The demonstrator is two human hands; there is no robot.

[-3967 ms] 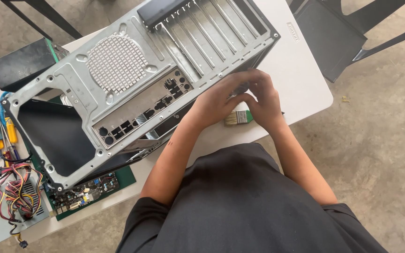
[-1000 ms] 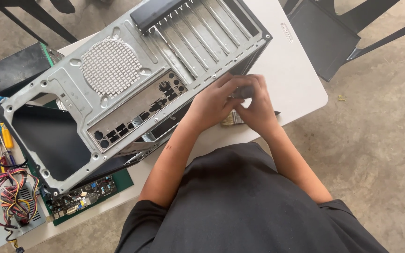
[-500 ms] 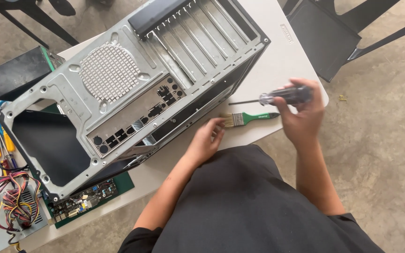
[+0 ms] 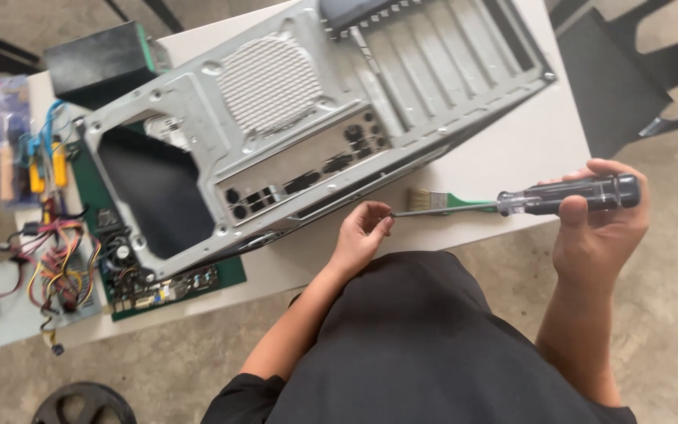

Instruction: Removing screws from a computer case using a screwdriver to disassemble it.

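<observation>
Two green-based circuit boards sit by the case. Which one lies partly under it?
The large green motherboard, whose edge juts out from beneath the computer case at its near-left corner. The other board sits apart at the far-left, under a black block.

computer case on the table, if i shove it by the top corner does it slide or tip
The computer case looks like bare sheet metal with open cutouts, so it is probably light for its size. It appears to rest on a broad side on the white table, so it would more likely slide or pivot than tip. Thin panels may flex.
</observation>
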